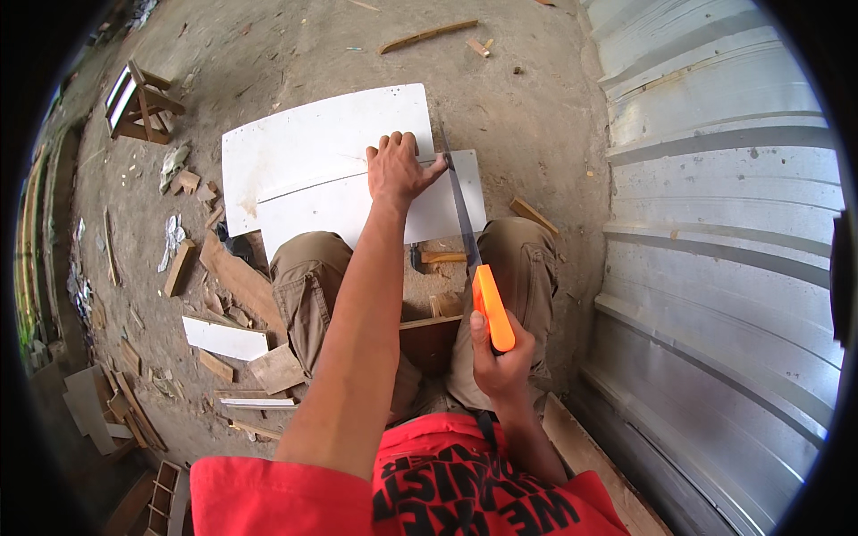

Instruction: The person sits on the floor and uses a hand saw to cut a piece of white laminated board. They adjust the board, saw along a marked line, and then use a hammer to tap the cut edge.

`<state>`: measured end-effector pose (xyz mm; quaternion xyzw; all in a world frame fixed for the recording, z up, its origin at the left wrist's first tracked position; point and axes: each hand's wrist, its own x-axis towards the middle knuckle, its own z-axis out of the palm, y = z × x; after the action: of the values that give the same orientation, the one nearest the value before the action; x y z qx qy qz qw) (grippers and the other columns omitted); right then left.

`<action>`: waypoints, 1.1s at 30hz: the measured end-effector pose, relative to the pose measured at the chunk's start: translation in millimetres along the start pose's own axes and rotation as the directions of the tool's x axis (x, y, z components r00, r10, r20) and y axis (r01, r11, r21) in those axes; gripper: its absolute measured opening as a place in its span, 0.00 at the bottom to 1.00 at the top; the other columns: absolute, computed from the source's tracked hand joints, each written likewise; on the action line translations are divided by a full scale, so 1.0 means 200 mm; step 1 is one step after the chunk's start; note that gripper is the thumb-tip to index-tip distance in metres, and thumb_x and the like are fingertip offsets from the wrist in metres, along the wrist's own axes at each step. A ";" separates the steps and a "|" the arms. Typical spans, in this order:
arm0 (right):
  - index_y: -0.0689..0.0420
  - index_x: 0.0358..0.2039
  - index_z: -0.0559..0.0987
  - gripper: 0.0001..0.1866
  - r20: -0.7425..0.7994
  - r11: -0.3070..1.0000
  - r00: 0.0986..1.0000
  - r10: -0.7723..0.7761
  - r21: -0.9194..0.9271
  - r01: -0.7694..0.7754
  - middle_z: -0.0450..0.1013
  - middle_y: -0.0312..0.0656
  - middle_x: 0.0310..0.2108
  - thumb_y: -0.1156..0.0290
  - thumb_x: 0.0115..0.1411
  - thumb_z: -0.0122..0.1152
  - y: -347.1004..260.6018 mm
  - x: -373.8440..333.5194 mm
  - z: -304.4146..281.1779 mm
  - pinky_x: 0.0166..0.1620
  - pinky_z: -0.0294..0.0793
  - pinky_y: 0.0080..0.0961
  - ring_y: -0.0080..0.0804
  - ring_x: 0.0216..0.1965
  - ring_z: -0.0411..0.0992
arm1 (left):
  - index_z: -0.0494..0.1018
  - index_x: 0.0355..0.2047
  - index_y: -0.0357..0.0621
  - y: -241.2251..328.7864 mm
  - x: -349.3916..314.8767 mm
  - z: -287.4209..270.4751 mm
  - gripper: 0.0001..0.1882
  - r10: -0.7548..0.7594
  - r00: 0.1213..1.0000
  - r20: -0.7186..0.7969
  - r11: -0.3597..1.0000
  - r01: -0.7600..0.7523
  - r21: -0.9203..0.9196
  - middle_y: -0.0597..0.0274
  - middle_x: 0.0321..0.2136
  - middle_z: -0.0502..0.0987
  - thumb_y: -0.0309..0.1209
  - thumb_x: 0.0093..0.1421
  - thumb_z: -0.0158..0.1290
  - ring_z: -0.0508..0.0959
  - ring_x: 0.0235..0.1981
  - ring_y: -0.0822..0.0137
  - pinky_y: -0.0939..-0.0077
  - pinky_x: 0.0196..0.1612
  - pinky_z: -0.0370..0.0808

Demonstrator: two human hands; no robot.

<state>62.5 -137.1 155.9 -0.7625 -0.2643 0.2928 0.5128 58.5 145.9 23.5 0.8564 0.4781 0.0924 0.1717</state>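
My left hand (pixel 399 170) presses flat on a white board (pixel 313 192) that rests across my knees, fingers spread, thumb toward a saw blade. My right hand (pixel 497 359) grips the orange handle (pixel 493 308) of a handsaw. Its long blade (pixel 456 196) runs away from me and meets the board's right part, just right of my left thumb. A second white panel (pixel 313 138) lies under and beyond the first on the dirt floor.
A corrugated metal wall (pixel 715 223) rises close on the right. Wood offcuts (pixel 232 277) and white strips litter the ground to the left. A small wooden stool (pixel 138 103) stands at the upper left. A hammer (pixel 433 257) lies between my knees.
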 end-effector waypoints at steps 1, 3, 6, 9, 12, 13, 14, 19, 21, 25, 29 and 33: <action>0.63 0.29 0.76 0.12 -0.009 1.000 1.000 -0.018 -0.016 0.018 0.68 0.35 0.17 0.67 0.64 0.63 0.01 0.00 0.00 0.25 0.65 0.19 0.15 0.22 0.66 | 0.76 0.31 0.42 0.00 0.00 0.01 0.27 0.002 1.000 -0.016 1.000 -0.001 0.004 0.57 0.34 0.76 0.57 0.53 0.56 0.74 0.44 0.59 0.61 0.49 0.66; 0.63 0.29 0.76 0.13 0.012 1.000 1.000 0.025 0.001 -0.025 0.68 0.35 0.17 0.67 0.64 0.63 0.01 -0.01 -0.03 0.25 0.65 0.20 0.16 0.21 0.66 | 0.76 0.31 0.42 0.00 -0.02 0.03 0.27 0.003 0.999 -0.041 1.000 -0.002 0.013 0.57 0.33 0.76 0.56 0.53 0.56 0.74 0.44 0.59 0.61 0.50 0.66; 0.64 0.29 0.76 0.13 0.022 1.000 1.000 0.002 -0.007 -0.002 0.68 0.35 0.17 0.66 0.64 0.63 -0.02 0.01 -0.02 0.25 0.66 0.20 0.17 0.21 0.66 | 0.76 0.32 0.42 -0.01 0.00 0.01 0.27 0.004 1.000 -0.001 1.000 -0.004 0.017 0.58 0.35 0.76 0.56 0.53 0.56 0.74 0.44 0.59 0.61 0.50 0.65; 0.64 0.29 0.76 0.13 0.011 1.000 1.000 -0.016 0.019 0.016 0.67 0.32 0.17 0.66 0.65 0.62 0.00 -0.01 -0.01 0.25 0.64 0.19 0.15 0.21 0.64 | 0.76 0.32 0.42 -0.01 -0.03 0.03 0.27 -0.005 1.000 -0.003 0.999 0.005 0.034 0.58 0.35 0.76 0.56 0.53 0.57 0.74 0.44 0.60 0.61 0.50 0.65; 0.63 0.29 0.74 0.13 0.023 1.000 1.000 -0.007 0.021 0.006 0.64 0.27 0.18 0.66 0.66 0.59 -0.02 -0.01 -0.02 0.25 0.59 0.17 0.13 0.21 0.60 | 0.76 0.32 0.42 0.00 -0.01 0.01 0.26 -0.019 1.000 0.019 1.000 0.019 0.014 0.59 0.35 0.76 0.56 0.53 0.57 0.74 0.43 0.60 0.62 0.49 0.66; 0.63 0.29 0.74 0.13 0.016 1.000 1.000 -0.020 0.013 0.020 0.64 0.27 0.18 0.66 0.66 0.59 -0.03 -0.01 -0.01 0.25 0.59 0.17 0.13 0.21 0.60 | 0.76 0.32 0.42 0.00 -0.01 0.02 0.26 -0.018 1.000 0.015 1.000 0.018 0.008 0.59 0.35 0.76 0.56 0.53 0.57 0.74 0.43 0.60 0.62 0.49 0.66; 0.63 0.29 0.74 0.13 0.008 0.999 0.999 -0.033 0.005 0.033 0.64 0.27 0.18 0.66 0.66 0.59 -0.03 -0.02 0.00 0.25 0.59 0.17 0.13 0.21 0.60 | 0.76 0.31 0.42 0.00 -0.02 0.03 0.26 -0.016 1.000 0.011 1.000 0.016 0.003 0.59 0.34 0.76 0.56 0.53 0.57 0.74 0.43 0.60 0.62 0.49 0.66; 0.63 0.29 0.76 0.13 0.028 1.000 1.000 0.002 -0.016 -0.002 0.71 0.37 0.17 0.67 0.63 0.64 -0.03 -0.03 -0.03 0.25 0.67 0.21 0.17 0.20 0.67 | 0.76 0.31 0.42 0.00 0.00 0.02 0.26 -0.006 1.000 -0.016 1.000 0.006 0.009 0.59 0.34 0.76 0.56 0.53 0.57 0.74 0.43 0.60 0.62 0.49 0.66; 0.63 0.28 0.76 0.13 0.031 1.000 1.000 0.005 -0.028 -0.005 0.71 0.38 0.17 0.67 0.63 0.64 -0.04 -0.04 -0.03 0.25 0.67 0.21 0.17 0.20 0.68 | 0.76 0.31 0.42 0.00 0.01 0.01 0.27 0.000 1.000 -0.025 1.000 0.001 0.009 0.59 0.33 0.77 0.56 0.53 0.57 0.74 0.43 0.60 0.62 0.49 0.66; 0.64 0.29 0.77 0.12 0.020 1.000 1.000 -0.008 -0.025 0.009 0.71 0.40 0.17 0.67 0.62 0.65 -0.04 -0.05 -0.03 0.25 0.69 0.21 0.18 0.20 0.69 | 0.76 0.31 0.42 0.00 -0.01 0.03 0.27 -0.006 1.000 -0.010 1.000 0.006 0.008 0.59 0.33 0.77 0.56 0.53 0.58 0.74 0.43 0.59 0.62 0.49 0.66; 0.64 0.30 0.77 0.11 0.029 0.998 1.000 0.006 -0.058 -0.004 0.72 0.40 0.18 0.68 0.62 0.65 -0.06 -0.10 -0.04 0.25 0.70 0.21 0.19 0.20 0.70 | 0.76 0.31 0.42 -0.01 -0.03 0.03 0.26 -0.003 1.000 -0.008 1.000 0.003 0.008 0.58 0.34 0.76 0.56 0.53 0.57 0.74 0.43 0.59 0.61 0.49 0.66; 0.64 0.31 0.75 0.14 0.047 1.000 0.999 -0.015 -0.007 0.015 0.65 0.28 0.19 0.65 0.65 0.60 -0.06 -0.08 -0.02 0.25 0.60 0.17 0.13 0.23 0.61 | 0.75 0.32 0.42 -0.03 0.00 0.01 0.28 -0.011 1.000 -0.001 1.000 0.011 0.014 0.58 0.34 0.75 0.57 0.54 0.56 0.73 0.43 0.60 0.64 0.49 0.64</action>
<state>52.6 -147.1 170.1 -0.7552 -0.2829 0.3058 0.5061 55.0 147.3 19.2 0.8549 0.4835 0.0886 0.1659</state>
